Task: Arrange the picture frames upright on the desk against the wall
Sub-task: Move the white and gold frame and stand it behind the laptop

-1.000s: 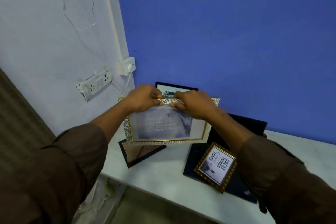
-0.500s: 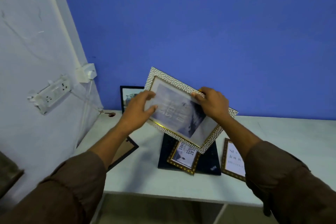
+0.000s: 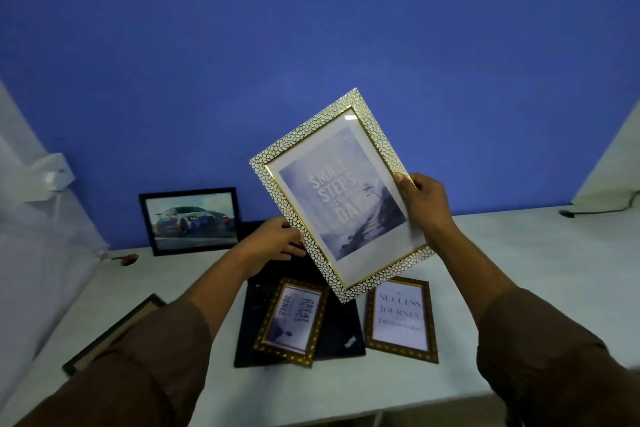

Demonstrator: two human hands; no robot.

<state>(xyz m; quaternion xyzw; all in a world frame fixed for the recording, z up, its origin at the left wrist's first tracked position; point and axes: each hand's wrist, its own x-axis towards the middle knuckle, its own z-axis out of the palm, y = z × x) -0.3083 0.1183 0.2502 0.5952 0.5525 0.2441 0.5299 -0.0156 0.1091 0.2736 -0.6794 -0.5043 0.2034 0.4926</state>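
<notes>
White pebbled frame (image 3: 341, 198) held in air above desk (image 3: 519, 253), tilted, print facing camera. Left hand (image 3: 273, 246) grasps lower left edge; right hand (image 3: 420, 198) grasps right edge. Black car frame (image 3: 190, 220) upright against blue wall (image 3: 311, 28). Two gold frames (image 3: 292, 319) (image 3: 401, 319) flat on desk; left one rests on laptop (image 3: 332, 333).

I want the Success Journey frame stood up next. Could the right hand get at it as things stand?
Probably not yet. The right hand and left hand both grip the white pebbled frame, held in the air. The Success Journey frame lies flat and uncovered on the desk, below the right forearm, so it is easy once freed.
</notes>
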